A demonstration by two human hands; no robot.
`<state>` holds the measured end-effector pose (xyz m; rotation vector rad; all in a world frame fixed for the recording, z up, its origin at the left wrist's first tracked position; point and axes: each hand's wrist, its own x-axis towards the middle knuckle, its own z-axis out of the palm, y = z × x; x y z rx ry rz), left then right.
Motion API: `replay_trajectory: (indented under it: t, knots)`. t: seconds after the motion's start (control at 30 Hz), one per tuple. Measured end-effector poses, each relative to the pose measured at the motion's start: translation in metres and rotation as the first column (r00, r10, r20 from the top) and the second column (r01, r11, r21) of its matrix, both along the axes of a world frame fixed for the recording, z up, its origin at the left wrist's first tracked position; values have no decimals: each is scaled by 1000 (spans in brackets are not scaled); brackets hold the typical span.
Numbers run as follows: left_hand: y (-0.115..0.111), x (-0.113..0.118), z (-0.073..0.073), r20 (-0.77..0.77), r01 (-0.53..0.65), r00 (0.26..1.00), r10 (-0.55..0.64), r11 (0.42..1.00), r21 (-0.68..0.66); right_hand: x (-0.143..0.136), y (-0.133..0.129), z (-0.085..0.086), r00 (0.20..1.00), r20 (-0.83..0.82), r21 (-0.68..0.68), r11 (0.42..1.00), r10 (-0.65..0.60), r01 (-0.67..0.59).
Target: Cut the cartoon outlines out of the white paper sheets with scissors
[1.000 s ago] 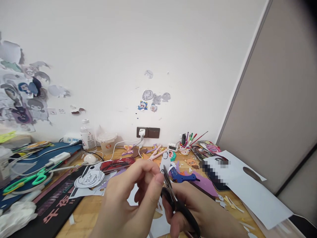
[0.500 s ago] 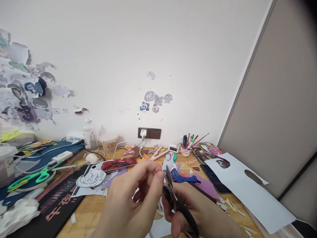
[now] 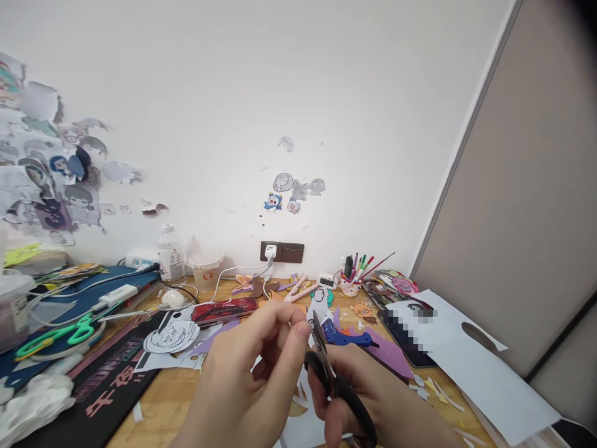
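Note:
My left hand [image 3: 261,367] pinches a small piece of white paper [image 3: 318,300] with a black line drawing, which sticks up past the fingertips. My right hand [image 3: 368,392] is closed round the black handles of a pair of scissors [image 3: 352,401]. The scissor blades point up and lie against the paper, just right of my left thumb. Below the hands, a white sheet with cut-outs [image 3: 303,429] lies on the wooden table [image 3: 163,404], partly hidden by them.
A blue glue gun [image 3: 349,336] lies behind my right hand. Green scissors [image 3: 77,330], a red case [image 3: 224,309] and round paper drawings [image 3: 171,336] are at the left. A pen cup [image 3: 349,285] and a large white sheet [image 3: 480,373] are at the right.
The scissor handles have spread slightly apart and the blades have shifted a little at the paper. My left hand has stayed nearly still.

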<state>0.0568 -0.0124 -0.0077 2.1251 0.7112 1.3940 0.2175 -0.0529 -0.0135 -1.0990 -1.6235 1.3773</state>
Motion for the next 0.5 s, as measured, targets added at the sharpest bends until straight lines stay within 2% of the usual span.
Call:
replay_trajectory:
  t: [0.2,0.3,0.4,0.5]
  knots:
    - [0,0,0,-30,21,999,-22,998,-52,-2,0,3,1000,-5,1,1000,26,-25]
    - [1,-1,-1,-34,29,999,-30,998,-53,-3,0,3,998,60,23,1000,5,-6]
    - [1,-2,-1,-72,38,997,-40,999,-36,-2,0,2,991,136,43,999,-14,8]
    - [1,-2,-1,-98,17,995,-16,1000,5,-2,1,1,991,135,59,998,-4,-4]
